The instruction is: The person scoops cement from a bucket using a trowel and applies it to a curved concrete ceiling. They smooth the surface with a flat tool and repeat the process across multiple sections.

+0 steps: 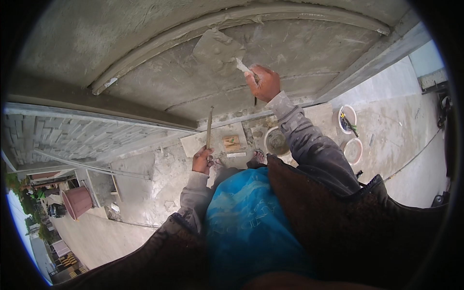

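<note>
My right hand [263, 83] is closed around the pale handle of a trowel [218, 50]. Grey mortar coats its broad blade, which lies against or close to the plastered wall [290, 53], just under a curved raised moulding [193, 36]. Lower and to the left, my left hand [202, 160] grips a thin, straight stick [210, 126] that points up toward the wall. What the stick is made of cannot be made out. A bucket [277, 141] with grey mortar in it stands on the floor below my right forearm.
Near my feet lies a wooden block [231, 142] on a pale board [193, 144]. To the right are a white bucket [347, 120] with tools and another pale bucket [352, 151]. A ledge [101, 104] juts out at left; a reddish tub [76, 202] stands farther off.
</note>
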Motion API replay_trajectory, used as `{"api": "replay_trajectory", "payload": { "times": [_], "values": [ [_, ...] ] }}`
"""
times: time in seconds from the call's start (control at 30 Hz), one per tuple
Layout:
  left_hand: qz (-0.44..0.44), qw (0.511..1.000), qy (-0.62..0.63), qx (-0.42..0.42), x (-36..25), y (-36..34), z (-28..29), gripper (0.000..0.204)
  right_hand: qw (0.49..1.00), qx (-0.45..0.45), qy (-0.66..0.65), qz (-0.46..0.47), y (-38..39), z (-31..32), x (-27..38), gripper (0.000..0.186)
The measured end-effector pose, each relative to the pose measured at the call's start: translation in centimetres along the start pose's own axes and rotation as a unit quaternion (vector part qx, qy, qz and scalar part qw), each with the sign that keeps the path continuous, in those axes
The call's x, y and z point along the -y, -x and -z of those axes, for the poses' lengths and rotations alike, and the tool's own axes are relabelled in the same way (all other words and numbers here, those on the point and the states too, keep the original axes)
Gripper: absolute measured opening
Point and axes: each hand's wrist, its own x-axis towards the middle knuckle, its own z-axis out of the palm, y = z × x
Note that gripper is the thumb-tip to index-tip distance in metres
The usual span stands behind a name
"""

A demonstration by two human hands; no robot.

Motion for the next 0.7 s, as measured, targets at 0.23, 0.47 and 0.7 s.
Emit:
{"api": "replay_trajectory", "payload": {
  "times": [0.23,0.47,0.7],
  "values": [
    [0.0,1.0,-0.005,-0.014,-0.8,0.9,-1.1,0.036,0.999,-0.036,-0.038,-0.007,-0.7,-2.1,2.2,0.017],
    [-0.002,1.0,-0.011,-0.017,-0.7,1.0,-0.4,0.036,0.998,-0.034,-0.055,-0.018,0.5,-0.6,0.5,0.018],
    [0.007,1.0,-0.026,0.0,-0.6,0.7,-0.9,0.033,0.997,-0.04,-0.069,-0.018,-0.2,0.0,0.5,0.022]
  ]
}}
